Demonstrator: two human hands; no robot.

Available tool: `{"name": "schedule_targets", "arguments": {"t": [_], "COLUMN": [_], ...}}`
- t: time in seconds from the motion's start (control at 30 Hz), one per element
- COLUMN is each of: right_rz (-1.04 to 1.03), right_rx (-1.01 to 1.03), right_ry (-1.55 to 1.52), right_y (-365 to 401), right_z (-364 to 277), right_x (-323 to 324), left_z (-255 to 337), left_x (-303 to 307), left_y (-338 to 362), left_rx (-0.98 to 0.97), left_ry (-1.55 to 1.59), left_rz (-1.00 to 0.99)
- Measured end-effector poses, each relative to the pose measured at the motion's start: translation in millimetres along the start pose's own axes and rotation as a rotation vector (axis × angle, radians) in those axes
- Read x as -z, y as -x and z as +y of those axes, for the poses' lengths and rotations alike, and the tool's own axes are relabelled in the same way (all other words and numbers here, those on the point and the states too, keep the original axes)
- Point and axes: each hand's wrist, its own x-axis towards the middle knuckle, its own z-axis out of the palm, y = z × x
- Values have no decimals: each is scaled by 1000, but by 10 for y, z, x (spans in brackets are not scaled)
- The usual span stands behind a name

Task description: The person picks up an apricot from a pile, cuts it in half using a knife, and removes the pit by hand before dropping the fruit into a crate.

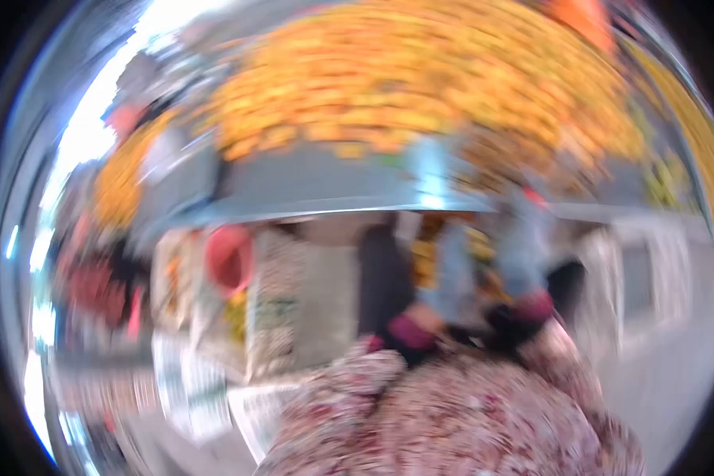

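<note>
The whole view is smeared by motion. My left hand, in a pale blue glove, is in front of the table's near edge, with yellow pieces close beside it. My right hand, gloved alike, reaches up to that edge; a small red spot shows at its far end. What either hand holds, if anything, cannot be made out, and the fingers are blurred. Beyond them a large heap of orange-yellow pieces covers the grey table. A light blue shiny thing sits near the edge.
Below the table edge at left are a red bucket or basket and pale sacks. Another orange-yellow heap lies at far left. Brownish bits lie at the heap's near right. At far left is a dark red shape.
</note>
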Motion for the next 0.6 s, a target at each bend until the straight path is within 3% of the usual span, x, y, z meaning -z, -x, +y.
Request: {"name": "schedule_targets", "arguments": {"t": [0.03,0.07,0.1,0.13,0.17,0.2,0.27,0.3,0.33,0.37,0.43,0.47,0.5,0.57,0.6], "right_rz": [100,47,119,-21,-33,-92,-160,-154,-146,-159,-466,-110,-116,-178,-187], "right_rx": [-375,-407,-632,-502,-311,-323,-342,-209,-76,-77,-316,-450,-452,-94,-93], "right_ry": [-592,-742,-723,-730,-525,-492,-466,-428,-392,-408,-946,-603,-609,-275,-275], "right_y": [-179,-191,-358,-419,-423,-463,-484,-520,-542,-504,-446,-376,-339,-386,-433], "right_z": [-264,-439,-412,-169,-254,-355,-292,-72,61,48,-61,-31,91,535,757], "right_x": [-73,-91,-151,-145,-293,-339,-425,-441,-477,-467,-417,-531,-536,-354,-246], "left_z": [-455,-824,-563,-209,-265,37,474,582,513,376,159,459,359,49,190], "left_x": [340,410,-36,-140,-120,-238,-238,-200,-160,-62,178,31,62,91,-17], "left_y": [-87,-158,-169,-335,-403,-392,-281,-217,-276,-325,-367,-233,-302,-553,-505], "left_rx": [-85,-665,-217,220,216,413,451,525,469,453,213,240,235,227,136], "left_ry": [-118,-838,-39,225,417,530,476,410,513,510,119,123,119,125,30], "left_rz": [-125,85,279,327,245,319,355,352,415,428,301,351,358,249,297]}}
